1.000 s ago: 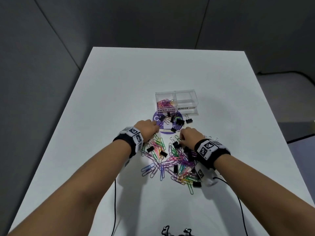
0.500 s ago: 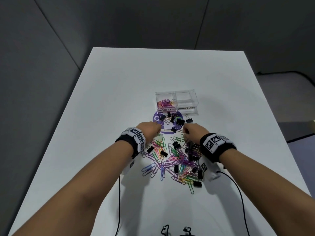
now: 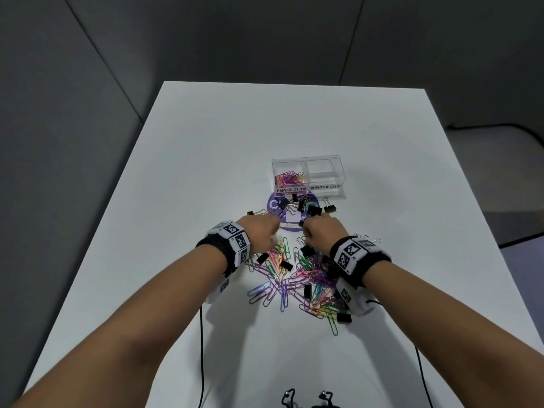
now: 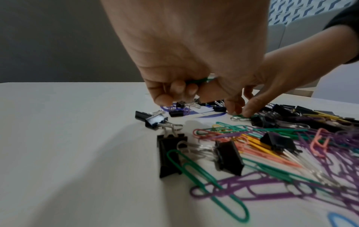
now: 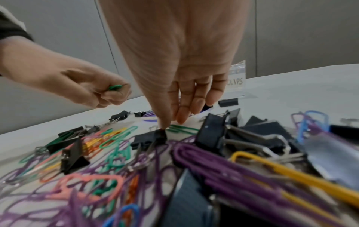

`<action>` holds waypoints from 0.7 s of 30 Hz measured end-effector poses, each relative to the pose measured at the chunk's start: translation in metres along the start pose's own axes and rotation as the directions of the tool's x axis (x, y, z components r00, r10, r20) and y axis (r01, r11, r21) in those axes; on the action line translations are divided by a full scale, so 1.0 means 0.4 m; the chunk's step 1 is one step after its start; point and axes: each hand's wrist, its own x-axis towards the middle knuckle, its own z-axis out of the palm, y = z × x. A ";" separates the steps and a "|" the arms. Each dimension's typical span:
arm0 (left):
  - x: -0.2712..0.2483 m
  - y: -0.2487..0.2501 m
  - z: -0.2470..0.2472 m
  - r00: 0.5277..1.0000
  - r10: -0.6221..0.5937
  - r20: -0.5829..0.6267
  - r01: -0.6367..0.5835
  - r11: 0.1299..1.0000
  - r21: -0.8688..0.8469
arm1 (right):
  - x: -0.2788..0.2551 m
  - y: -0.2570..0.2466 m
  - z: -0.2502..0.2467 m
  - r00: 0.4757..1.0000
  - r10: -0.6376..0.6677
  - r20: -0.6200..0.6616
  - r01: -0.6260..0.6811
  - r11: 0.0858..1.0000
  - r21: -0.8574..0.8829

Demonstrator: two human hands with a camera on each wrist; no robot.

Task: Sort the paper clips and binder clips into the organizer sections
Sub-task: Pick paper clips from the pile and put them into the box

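A clear two-section organizer point(image 3: 335, 172) stands beyond the pile; its left section, labelled PAPER CLIPS, holds coloured paper clips point(image 3: 290, 179). The section labelled BINDER CLIPS looks bare. My left hand point(image 3: 260, 231) hovers at the pile's far left edge. In the left wrist view its curled fingers point(image 4: 174, 90) grip a green paper clip point(image 4: 201, 80). My right hand point(image 3: 319, 231) reaches down with straight fingers. Its fingertips point(image 5: 181, 118) touch the table at a green paper clip point(image 5: 183, 129) beside a black binder clip point(image 5: 153, 136).
A mixed pile of coloured paper clips and black binder clips point(image 3: 297, 278) lies between my wrists. More binder clips point(image 3: 312, 209) sit on a purple disc point(image 3: 272, 203) in front of the organizer. Cables point(image 3: 201, 348) run toward me along the white table point(image 3: 206, 142).
Both hands stayed over the far edge of the pile. The left hand drew back slightly, uncovering a binder clip left of the disc. The right hand shifted right, then back left.
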 end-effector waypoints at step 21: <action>0.034 0.019 0.042 0.993 0.110 0.034 -0.112 0.991 0.073 | -0.043 0.007 -0.029 0.997 -0.012 0.082 -0.008 0.971 0.237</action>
